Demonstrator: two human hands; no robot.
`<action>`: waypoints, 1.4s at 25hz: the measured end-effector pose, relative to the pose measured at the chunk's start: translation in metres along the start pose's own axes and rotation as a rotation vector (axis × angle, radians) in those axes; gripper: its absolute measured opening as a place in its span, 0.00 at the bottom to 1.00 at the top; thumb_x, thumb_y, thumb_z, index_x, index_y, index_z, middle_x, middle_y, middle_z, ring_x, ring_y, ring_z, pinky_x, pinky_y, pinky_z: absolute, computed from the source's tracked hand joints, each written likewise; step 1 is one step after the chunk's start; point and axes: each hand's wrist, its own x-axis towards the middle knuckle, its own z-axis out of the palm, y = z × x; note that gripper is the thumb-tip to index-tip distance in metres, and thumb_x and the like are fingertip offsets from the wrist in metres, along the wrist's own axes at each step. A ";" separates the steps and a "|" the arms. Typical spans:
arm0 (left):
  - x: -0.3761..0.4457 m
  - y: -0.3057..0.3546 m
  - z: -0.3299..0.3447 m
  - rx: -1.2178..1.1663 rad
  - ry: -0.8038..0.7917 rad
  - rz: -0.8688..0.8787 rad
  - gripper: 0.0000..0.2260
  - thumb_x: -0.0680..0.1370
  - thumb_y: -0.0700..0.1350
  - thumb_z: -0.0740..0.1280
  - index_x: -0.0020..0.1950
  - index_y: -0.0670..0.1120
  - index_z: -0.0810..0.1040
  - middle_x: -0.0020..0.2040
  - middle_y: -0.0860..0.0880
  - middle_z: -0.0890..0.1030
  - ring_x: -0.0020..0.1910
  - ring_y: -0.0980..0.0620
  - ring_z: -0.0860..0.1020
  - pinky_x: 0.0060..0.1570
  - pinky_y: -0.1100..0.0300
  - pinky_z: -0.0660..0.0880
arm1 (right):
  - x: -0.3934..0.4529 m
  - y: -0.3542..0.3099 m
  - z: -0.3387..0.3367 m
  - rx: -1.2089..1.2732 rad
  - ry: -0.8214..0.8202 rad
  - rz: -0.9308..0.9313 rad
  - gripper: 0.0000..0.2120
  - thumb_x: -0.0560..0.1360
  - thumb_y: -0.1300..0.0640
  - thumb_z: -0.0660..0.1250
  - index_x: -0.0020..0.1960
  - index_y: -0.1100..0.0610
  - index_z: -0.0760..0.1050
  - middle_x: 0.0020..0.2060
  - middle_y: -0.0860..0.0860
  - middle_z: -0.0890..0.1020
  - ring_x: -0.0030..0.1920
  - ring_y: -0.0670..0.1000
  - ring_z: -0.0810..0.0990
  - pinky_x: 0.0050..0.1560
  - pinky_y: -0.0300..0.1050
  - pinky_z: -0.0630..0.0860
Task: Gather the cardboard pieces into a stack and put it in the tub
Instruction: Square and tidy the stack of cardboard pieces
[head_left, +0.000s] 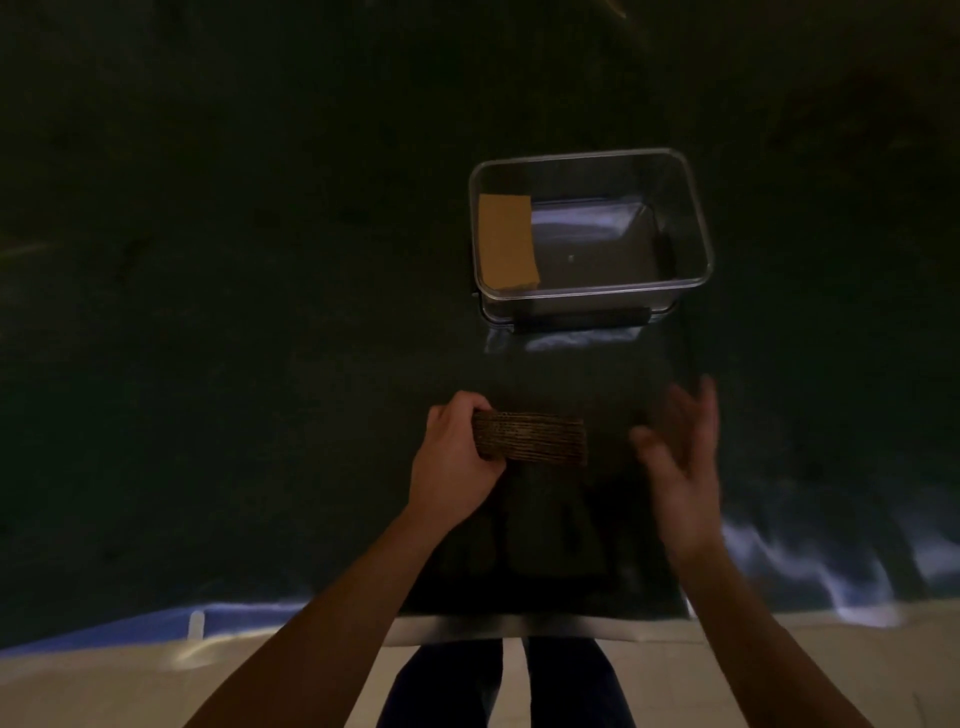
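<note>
tub (696, 223) open-topped, cardboard piece (506, 241) inside left

Clear glossy plastic tub (696, 223); ridged corrugated cardboard stack (535, 437).

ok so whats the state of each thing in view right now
cardboard stack: on edge, gripped at its left end
left hand: closed on the stack
right hand: open, empty, blurred
tub: open, no lid
cardboard piece: inside tub, at left side
</note>
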 end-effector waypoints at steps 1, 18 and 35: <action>0.000 0.000 0.001 -0.003 0.008 -0.002 0.22 0.67 0.41 0.73 0.54 0.57 0.67 0.55 0.52 0.71 0.50 0.58 0.71 0.48 0.56 0.75 | -0.009 0.001 0.004 0.159 0.136 0.018 0.38 0.77 0.55 0.65 0.78 0.38 0.48 0.78 0.46 0.59 0.75 0.48 0.62 0.73 0.54 0.63; -0.003 -0.005 0.006 -0.052 0.056 -0.021 0.21 0.67 0.40 0.72 0.53 0.57 0.67 0.54 0.50 0.72 0.48 0.57 0.70 0.46 0.61 0.70 | -0.018 0.020 0.061 0.012 0.010 0.145 0.41 0.75 0.73 0.58 0.79 0.44 0.51 0.76 0.47 0.63 0.68 0.38 0.67 0.64 0.36 0.68; -0.002 -0.005 -0.003 -0.012 -0.011 0.019 0.22 0.67 0.38 0.72 0.54 0.54 0.68 0.52 0.53 0.70 0.52 0.56 0.71 0.49 0.59 0.72 | 0.022 0.004 0.040 -0.866 -0.380 -0.177 0.31 0.64 0.53 0.78 0.64 0.47 0.72 0.57 0.45 0.74 0.56 0.49 0.78 0.56 0.47 0.76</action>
